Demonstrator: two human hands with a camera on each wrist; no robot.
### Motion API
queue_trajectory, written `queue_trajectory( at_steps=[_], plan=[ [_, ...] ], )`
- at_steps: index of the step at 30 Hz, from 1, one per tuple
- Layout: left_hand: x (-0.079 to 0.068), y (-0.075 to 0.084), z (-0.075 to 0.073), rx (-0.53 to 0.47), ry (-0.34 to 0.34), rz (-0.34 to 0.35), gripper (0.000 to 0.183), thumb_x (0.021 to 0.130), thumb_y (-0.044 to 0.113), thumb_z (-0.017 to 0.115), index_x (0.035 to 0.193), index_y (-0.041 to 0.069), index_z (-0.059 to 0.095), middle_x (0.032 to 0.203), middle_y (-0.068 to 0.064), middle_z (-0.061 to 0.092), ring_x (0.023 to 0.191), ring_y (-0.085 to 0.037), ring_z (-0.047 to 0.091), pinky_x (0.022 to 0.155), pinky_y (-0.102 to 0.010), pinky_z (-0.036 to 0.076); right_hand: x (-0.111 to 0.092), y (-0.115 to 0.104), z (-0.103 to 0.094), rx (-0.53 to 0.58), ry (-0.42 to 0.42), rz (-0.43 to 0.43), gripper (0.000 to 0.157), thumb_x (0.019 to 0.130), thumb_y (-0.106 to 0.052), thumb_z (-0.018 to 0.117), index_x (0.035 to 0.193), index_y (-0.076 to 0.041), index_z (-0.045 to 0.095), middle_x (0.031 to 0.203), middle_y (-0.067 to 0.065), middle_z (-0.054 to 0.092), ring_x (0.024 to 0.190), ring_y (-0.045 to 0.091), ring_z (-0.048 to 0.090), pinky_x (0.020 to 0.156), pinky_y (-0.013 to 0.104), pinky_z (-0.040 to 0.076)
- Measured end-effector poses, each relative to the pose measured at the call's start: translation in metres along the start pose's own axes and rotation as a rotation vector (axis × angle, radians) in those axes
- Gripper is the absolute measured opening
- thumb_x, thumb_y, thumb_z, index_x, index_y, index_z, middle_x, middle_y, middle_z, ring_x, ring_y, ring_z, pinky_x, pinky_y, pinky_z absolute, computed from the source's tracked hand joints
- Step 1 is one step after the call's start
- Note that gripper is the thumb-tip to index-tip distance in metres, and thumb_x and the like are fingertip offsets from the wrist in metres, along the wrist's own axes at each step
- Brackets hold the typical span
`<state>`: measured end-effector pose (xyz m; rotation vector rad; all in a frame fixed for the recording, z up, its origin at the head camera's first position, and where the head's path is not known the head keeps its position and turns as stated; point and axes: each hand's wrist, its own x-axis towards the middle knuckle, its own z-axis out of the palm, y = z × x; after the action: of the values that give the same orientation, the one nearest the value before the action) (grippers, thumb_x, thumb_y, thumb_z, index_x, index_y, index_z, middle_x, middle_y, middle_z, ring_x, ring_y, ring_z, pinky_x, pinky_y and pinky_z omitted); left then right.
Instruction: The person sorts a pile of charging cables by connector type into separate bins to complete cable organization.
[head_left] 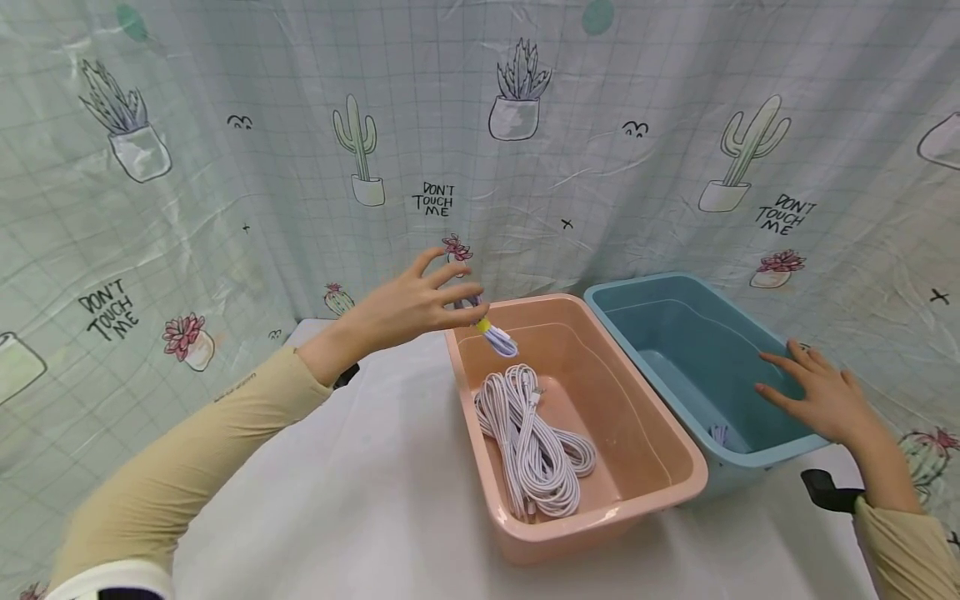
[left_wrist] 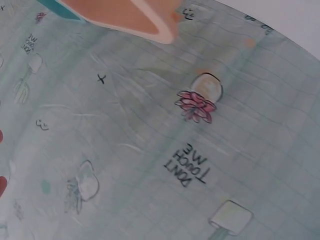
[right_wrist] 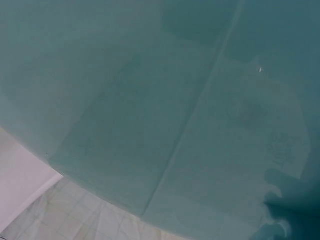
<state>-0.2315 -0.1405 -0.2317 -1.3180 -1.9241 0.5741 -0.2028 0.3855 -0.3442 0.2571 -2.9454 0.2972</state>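
Note:
My left hand [head_left: 420, 304] is above the far left part of the pink bin [head_left: 637, 400], its fingers spread to the right. At its fingertips hangs a small bundled cable [head_left: 499, 340], pale with a yellow band; the thumb is hidden. Several larger coils of white cable [head_left: 536, 458] lie inside the pink bin. Over the right side of the blue bin [head_left: 667, 287] my right hand [head_left: 828, 396] is held with loosely spread fingers and nothing in them. The right wrist view shows mostly the blue bin's wall [right_wrist: 150, 100].
Both bins stand side by side on a white-covered table [head_left: 360, 500]. A small pale bundle [head_left: 718, 434] lies low in the blue bin. Behind them hangs a curtain [head_left: 285, 167] printed with potted plants, close to the bins' far rims.

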Motion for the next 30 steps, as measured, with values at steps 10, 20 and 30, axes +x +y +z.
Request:
queue_trajectory(
  at_steps=[10, 20, 30],
  plan=[
    [0.050, 0.003, 0.010, 0.047, -0.006, 0.054, 0.046, 0.080, 0.007, 0.065, 0.118, 0.029, 0.049, 0.118, 0.003, 0.053, 0.116, -0.023, 0.046, 0.098, -0.047, 0.034, 0.003, -0.002, 0.001, -0.003, -0.006, 0.001, 0.067, 0.088, -0.045, 0.050, 0.135, 0.000, 0.034, 0.142, 0.035, 0.009, 0.130, 0.054, 0.004, 0.087, 0.075, 0.007],
    [0.095, 0.012, 0.018, -0.025, 0.009, 0.069, 0.038, 0.088, 0.008, 0.055, 0.119, 0.029, 0.051, 0.119, 0.002, 0.054, 0.117, -0.022, 0.045, 0.100, -0.047, 0.033, 0.003, 0.000, 0.002, 0.002, -0.001, -0.004, 0.066, 0.087, -0.044, 0.051, 0.135, -0.001, 0.034, 0.142, 0.035, 0.009, 0.130, 0.055, 0.004, 0.087, 0.075, 0.007],
    [0.135, 0.024, 0.022, -0.037, 0.014, 0.082, 0.030, 0.091, 0.017, 0.052, 0.119, 0.028, 0.048, 0.121, 0.002, 0.052, 0.118, -0.021, 0.043, 0.101, -0.047, 0.033, 0.003, 0.001, 0.001, 0.009, 0.004, -0.005, 0.066, 0.087, -0.042, 0.051, 0.135, 0.000, 0.034, 0.142, 0.036, 0.010, 0.129, 0.055, 0.004, 0.087, 0.076, 0.006]
  ],
)
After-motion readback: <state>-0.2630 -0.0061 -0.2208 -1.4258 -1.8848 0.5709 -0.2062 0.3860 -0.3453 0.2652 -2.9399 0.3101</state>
